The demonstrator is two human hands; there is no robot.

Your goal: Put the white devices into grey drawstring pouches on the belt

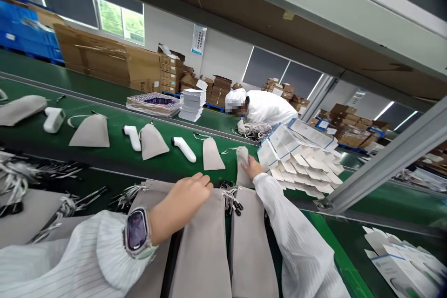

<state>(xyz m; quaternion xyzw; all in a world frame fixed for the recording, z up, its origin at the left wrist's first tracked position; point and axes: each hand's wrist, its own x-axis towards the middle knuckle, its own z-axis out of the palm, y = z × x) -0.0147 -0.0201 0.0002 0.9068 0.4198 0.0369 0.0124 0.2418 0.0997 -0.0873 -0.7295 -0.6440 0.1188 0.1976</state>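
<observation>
The right hand (253,168) grasped a pouch (242,168) on the belt (117,160), left of the boxes (300,156). The left hand (188,195) was over the near pouches (206,247); its grip could not be told.

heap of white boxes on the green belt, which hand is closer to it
Right: the right hand touches a pouch just left of the boxes; the left hand is farther left, above the stacked pouches.
</observation>
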